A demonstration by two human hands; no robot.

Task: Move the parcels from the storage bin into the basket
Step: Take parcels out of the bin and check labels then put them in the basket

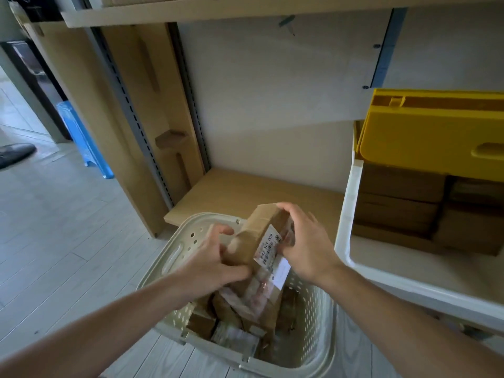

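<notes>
Lowering a taped cardboard parcel [257,236], gripped at either end by the left hand [210,257] and right hand [308,246], just above the basket [174,252] already holding parcels, probably needing release next, then reaching back right of the basket into the storage bin [351,214].

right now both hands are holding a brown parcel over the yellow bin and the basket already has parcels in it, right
Not quite. In the head view the left hand and right hand hold the brown parcel over the cream basket, not the yellow bin. The basket does already hold parcels.
</notes>
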